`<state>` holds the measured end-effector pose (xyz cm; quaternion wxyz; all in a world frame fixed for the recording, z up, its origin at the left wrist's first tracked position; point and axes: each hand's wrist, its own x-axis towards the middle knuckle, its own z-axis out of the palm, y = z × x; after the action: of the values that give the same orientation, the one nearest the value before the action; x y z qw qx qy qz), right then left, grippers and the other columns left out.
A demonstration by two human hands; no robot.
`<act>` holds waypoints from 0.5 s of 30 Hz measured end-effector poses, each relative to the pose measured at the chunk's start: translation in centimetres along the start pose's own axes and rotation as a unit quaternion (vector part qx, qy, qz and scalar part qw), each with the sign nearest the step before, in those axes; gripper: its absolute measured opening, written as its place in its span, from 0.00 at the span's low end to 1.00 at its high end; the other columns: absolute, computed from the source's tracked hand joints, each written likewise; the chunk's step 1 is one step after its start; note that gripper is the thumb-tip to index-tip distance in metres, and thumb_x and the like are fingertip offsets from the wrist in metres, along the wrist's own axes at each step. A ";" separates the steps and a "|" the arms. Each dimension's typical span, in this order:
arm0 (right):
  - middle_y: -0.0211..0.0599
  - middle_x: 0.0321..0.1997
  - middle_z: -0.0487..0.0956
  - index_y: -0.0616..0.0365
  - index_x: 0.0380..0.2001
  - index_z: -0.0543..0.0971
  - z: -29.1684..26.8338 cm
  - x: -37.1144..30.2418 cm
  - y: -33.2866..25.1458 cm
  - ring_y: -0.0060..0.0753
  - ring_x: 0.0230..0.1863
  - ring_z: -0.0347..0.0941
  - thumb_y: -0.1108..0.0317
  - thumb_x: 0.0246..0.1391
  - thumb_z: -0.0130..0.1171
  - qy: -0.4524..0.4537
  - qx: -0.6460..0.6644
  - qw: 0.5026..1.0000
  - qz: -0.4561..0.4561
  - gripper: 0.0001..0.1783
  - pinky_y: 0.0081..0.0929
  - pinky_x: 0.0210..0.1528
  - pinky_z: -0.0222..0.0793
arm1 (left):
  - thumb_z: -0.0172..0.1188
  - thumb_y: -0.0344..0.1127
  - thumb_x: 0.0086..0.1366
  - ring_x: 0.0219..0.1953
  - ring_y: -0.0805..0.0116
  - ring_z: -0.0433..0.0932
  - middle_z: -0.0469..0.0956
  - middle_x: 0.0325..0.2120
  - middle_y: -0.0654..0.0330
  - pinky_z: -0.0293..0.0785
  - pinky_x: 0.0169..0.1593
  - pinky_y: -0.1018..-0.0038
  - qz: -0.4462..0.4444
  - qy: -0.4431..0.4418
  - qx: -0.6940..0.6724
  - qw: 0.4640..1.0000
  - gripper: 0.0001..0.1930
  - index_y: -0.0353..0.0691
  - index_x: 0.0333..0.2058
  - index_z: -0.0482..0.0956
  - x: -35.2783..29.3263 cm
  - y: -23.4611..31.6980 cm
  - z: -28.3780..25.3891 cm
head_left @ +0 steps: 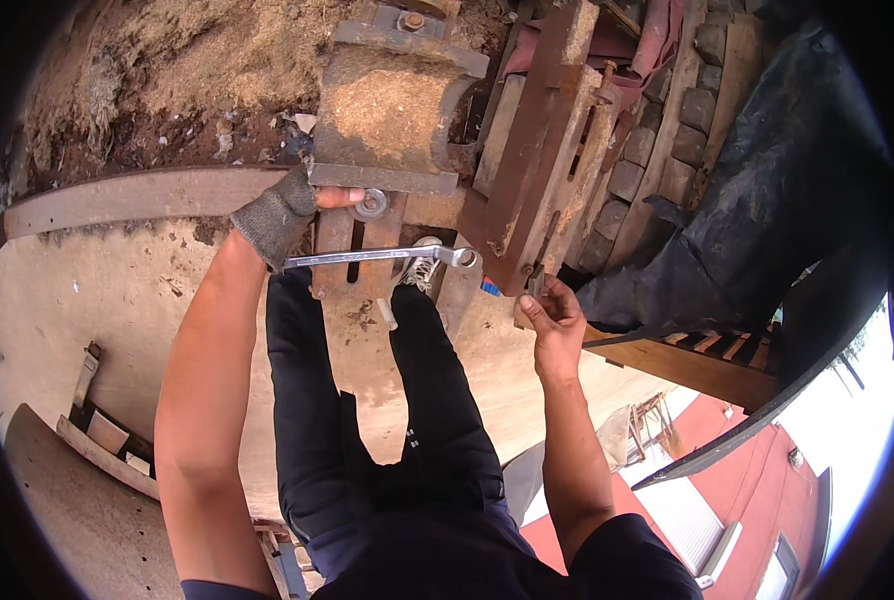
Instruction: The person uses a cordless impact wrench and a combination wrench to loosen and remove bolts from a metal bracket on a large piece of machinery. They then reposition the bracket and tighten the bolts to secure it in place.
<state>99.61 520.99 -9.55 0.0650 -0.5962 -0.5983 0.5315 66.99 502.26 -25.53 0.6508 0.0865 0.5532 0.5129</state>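
Note:
My left hand (285, 215), in a dark grey glove with a bare fingertip showing, grips a long silver ring spanner (367, 257) whose offset ring end points right. One outstretched finger of that hand touches a round washer (372, 204) on a rusty slotted plate (379, 232). Above it sits a rusty curved metal housing (382, 110) covered in sawdust. My bare right hand (557, 318) pinches a small metal piece (536, 281) against the lower end of a rusty steel beam (527, 180). The fingers partly hide that piece.
A rusty rail (147, 198) runs left from the housing, with sawdust-covered soil (207, 70) behind it. Black sheeting (747, 220) hangs over a wooden frame (697, 362) at the right. Stacked wooden blocks (627, 180) stand beside the beam. My shoe (419, 268) is under the plate.

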 end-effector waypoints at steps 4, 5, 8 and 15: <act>0.31 0.44 0.78 0.68 0.54 0.76 -3.3 2.9 3.3 0.23 0.42 0.74 0.70 0.56 0.72 0.119 -0.092 0.989 -0.006 0.25 0.21 0.47 0.70 | 0.74 0.37 0.51 0.54 0.64 0.75 0.79 0.49 0.61 0.69 0.61 0.65 0.005 0.038 -0.134 0.990 0.31 0.40 0.55 0.77 -1.2 0.1 1.4; 0.32 0.44 0.78 0.69 0.53 0.75 -3.7 3.7 3.7 0.23 0.43 0.74 0.70 0.55 0.72 0.137 -0.125 0.982 -0.043 0.25 0.22 0.47 0.70 | 0.75 0.37 0.51 0.54 0.63 0.75 0.79 0.50 0.62 0.69 0.61 0.65 0.002 0.039 -0.139 0.989 0.32 0.40 0.56 0.77 -1.2 0.3 1.4; 0.42 0.49 0.76 0.69 0.54 0.76 -3.5 5.5 3.5 0.34 0.47 0.74 0.63 0.57 0.71 0.171 -0.232 0.943 -0.166 0.27 0.31 0.50 0.71 | 0.74 0.39 0.52 0.53 0.63 0.75 0.79 0.50 0.62 0.68 0.61 0.65 0.008 0.066 -0.141 0.988 0.31 0.39 0.55 0.77 -1.9 0.6 1.7; 0.52 0.55 0.73 0.61 0.57 0.77 -2.1 5.6 3.1 0.54 0.54 0.72 0.58 0.62 0.63 0.178 -0.430 0.837 -0.287 0.25 0.43 0.58 0.68 | 0.72 0.41 0.54 0.52 0.63 0.76 0.81 0.47 0.61 0.69 0.60 0.65 0.000 0.069 -0.137 0.988 0.24 0.39 0.49 0.82 -2.3 0.1 1.3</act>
<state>101.55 525.73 -13.94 0.0577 -0.4499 -0.8890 0.0629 68.31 501.17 -23.52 0.6168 -0.0392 0.5210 0.5887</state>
